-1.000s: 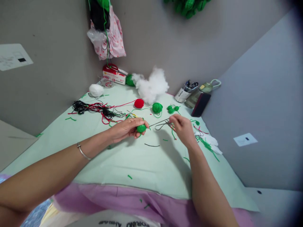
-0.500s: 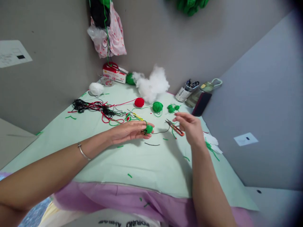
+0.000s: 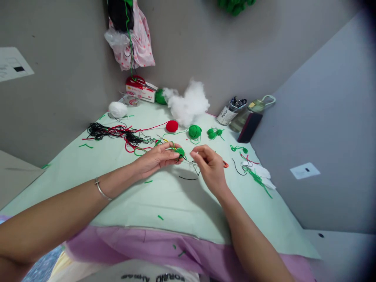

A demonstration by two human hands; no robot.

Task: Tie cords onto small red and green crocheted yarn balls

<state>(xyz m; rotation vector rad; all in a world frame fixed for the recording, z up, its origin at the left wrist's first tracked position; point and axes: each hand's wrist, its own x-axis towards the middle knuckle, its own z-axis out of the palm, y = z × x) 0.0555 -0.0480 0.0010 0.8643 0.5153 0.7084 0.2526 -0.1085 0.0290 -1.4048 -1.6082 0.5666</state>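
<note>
My left hand point(image 3: 160, 158) holds a small green crocheted piece point(image 3: 180, 152) between thumb and fingers, above the middle of the table. A strand of black yarn point(image 3: 188, 161) runs from the piece toward my right hand point(image 3: 209, 166). That hand is close by on the right, its thumb and forefinger pinched together; whatever is between them is too small to make out. Behind it, mostly hidden, lie orange-handled thread snips point(image 3: 225, 164). A short cut piece of black yarn point(image 3: 188, 178) rests on the table below the hands.
Tangled black and red yarn point(image 3: 117, 133) lies at left. Farther back are a white yarn ball point(image 3: 118, 109), a red ball point(image 3: 172, 125), a green ball point(image 3: 194, 132) and white stuffing point(image 3: 188, 103). A pen cup point(image 3: 227, 113), bottle point(image 3: 241, 121) and phone point(image 3: 250, 127) stand back right.
My right hand has moved left and in toward the green crocheted piece, now covering most of the snips. My left hand has shifted slightly up and left, still holding the piece.
</note>
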